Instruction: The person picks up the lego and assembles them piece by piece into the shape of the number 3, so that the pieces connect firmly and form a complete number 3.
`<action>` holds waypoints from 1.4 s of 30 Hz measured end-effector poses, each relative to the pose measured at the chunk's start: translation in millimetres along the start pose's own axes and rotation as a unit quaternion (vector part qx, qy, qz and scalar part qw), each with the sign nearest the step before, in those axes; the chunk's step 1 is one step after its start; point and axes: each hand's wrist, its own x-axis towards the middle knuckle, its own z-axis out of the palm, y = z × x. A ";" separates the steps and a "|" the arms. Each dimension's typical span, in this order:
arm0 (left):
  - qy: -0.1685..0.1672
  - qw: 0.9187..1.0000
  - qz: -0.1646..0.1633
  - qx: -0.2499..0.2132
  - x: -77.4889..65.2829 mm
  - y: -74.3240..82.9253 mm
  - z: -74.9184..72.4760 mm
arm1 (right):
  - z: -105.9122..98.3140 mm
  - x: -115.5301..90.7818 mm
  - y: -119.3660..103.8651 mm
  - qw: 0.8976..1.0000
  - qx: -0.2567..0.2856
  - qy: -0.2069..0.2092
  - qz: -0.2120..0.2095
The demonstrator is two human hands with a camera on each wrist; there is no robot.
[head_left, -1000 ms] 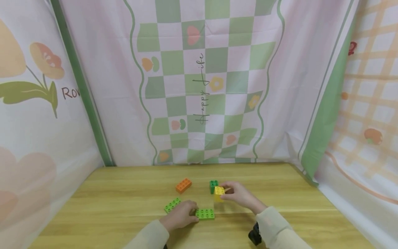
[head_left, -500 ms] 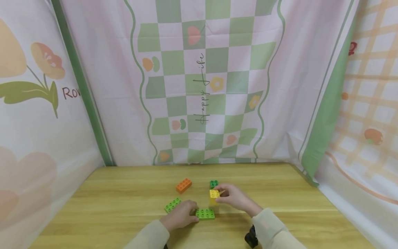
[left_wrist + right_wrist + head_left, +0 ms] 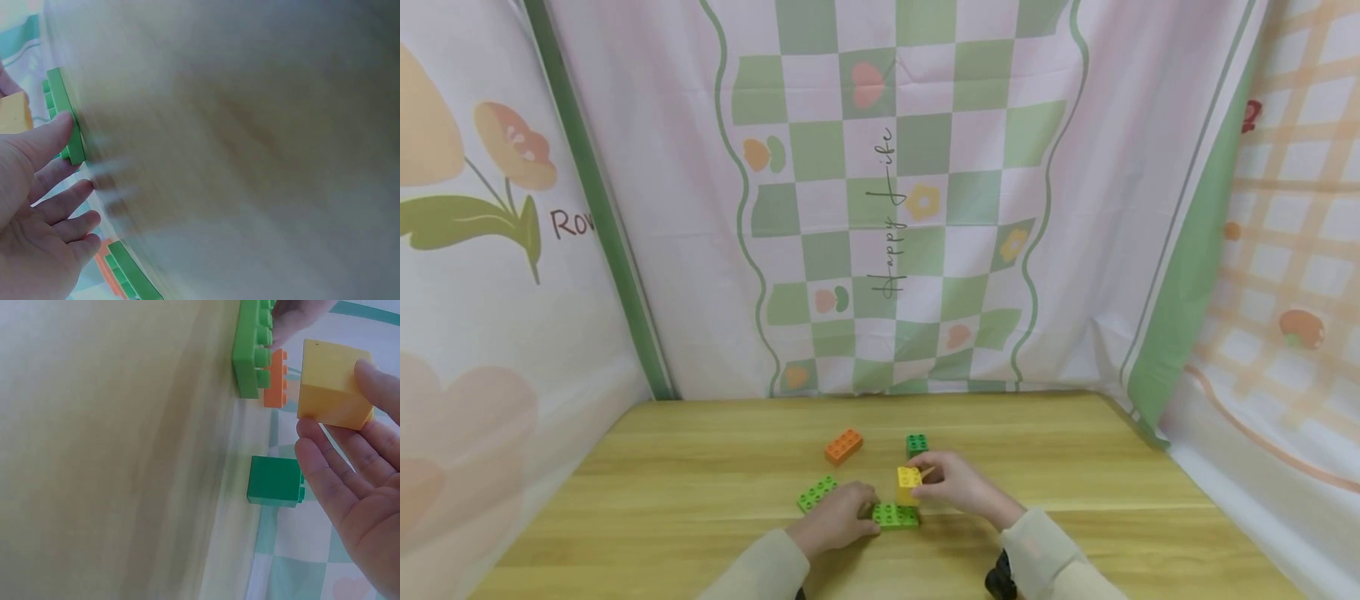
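Yellow block (image 3: 908,482) hangs in the right hand (image 3: 958,487), pinched between thumb and fingers, studs up — just above the right end of a light green block (image 3: 895,518), with a gap between them. The left hand (image 3: 838,518) grips that block's left end, thumb on the near side. A second light green block (image 3: 816,494) lies behind the left hand, partly hidden; whether the fingers touch it is hard to tell. Farther back on the wooden table (image 3: 700,467) sit an orange block (image 3: 844,447) and a dark green block (image 3: 917,442).
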 end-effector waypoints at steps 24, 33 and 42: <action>-0.002 1.000 -0.003 -0.004 0.3 0.5 -0.6 | 9.4 -3.2 2.4 0.999 -0.019 -0.025 -0.004; -0.003 1.000 -0.001 -0.002 1.0 -0.5 0.3 | 10.0 -2.7 3.6 0.999 -0.018 -0.027 -0.002; 0.000 1.000 0.000 -0.003 0.6 0.4 0.2 | 9.9 -2.8 3.1 0.999 -0.011 -0.030 0.001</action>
